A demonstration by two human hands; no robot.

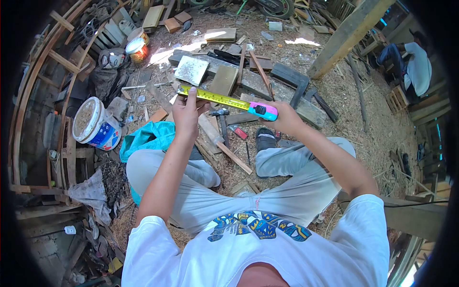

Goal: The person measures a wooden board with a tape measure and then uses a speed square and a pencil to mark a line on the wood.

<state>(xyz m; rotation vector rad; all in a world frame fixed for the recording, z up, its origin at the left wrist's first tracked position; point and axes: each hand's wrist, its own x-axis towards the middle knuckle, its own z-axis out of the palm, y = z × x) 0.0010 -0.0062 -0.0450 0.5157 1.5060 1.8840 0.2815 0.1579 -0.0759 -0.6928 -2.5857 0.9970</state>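
A pink and blue tape measure is gripped in my right hand, its yellow blade drawn out to the left. My left hand pinches the free end of that blade, thumb uppermost. The blade runs nearly straight between both hands, above the work spot on the ground. Below it lie a hammer with a dark handle, a small red and grey item and a wooden stick. Just beyond the blade are a pale square board and a brown wood block.
A white bucket and a paint can stand left. Teal cloth lies beside my left knee. A long thick beam crosses the ground ahead. A wooden post rises at right, and another person sits beyond it.
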